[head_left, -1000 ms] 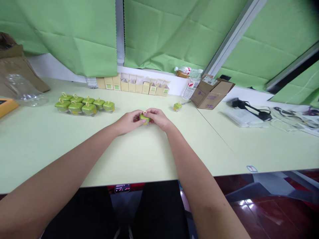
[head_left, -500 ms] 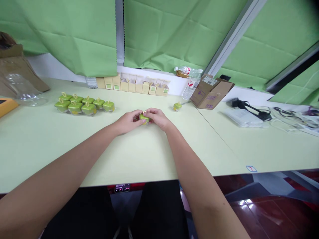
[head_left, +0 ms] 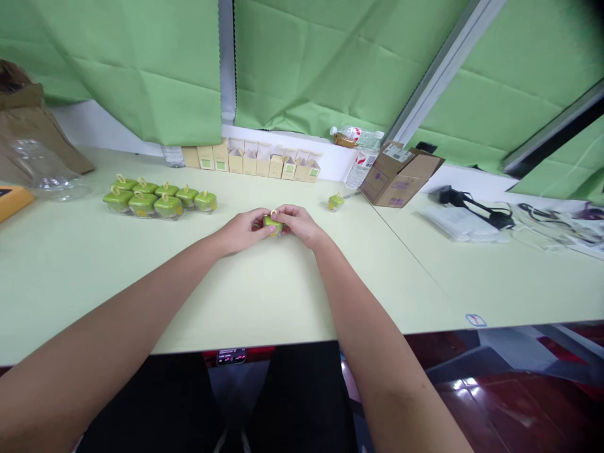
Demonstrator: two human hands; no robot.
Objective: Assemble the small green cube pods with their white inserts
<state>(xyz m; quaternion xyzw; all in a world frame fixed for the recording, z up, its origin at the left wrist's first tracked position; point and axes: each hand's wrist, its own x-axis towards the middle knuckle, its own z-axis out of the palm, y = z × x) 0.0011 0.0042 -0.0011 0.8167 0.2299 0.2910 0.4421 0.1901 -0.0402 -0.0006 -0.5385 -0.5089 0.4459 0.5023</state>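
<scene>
Between my two hands is a small clear container with a green lid [head_left: 272,223] and a pale loop on top. My left hand [head_left: 243,231] grips its left side, the thumb across the front. From the right, my right hand [head_left: 298,223] holds it too, with fingers at the lid and loop. Part of the container is hidden by the fingers. A cluster of similar green-lidded containers [head_left: 142,204] stands to the left on the table. One more green-lidded container [head_left: 335,201] sits alone to the right of my hands.
Small cream cardboard boxes [head_left: 249,162], several with open tops, line the back of the table [head_left: 264,296]. A brown carton [head_left: 396,176] and a water bottle [head_left: 361,168] stand at the back right. Farther right lie cables and white packets [head_left: 460,221]. A paper bag [head_left: 42,135] is at left.
</scene>
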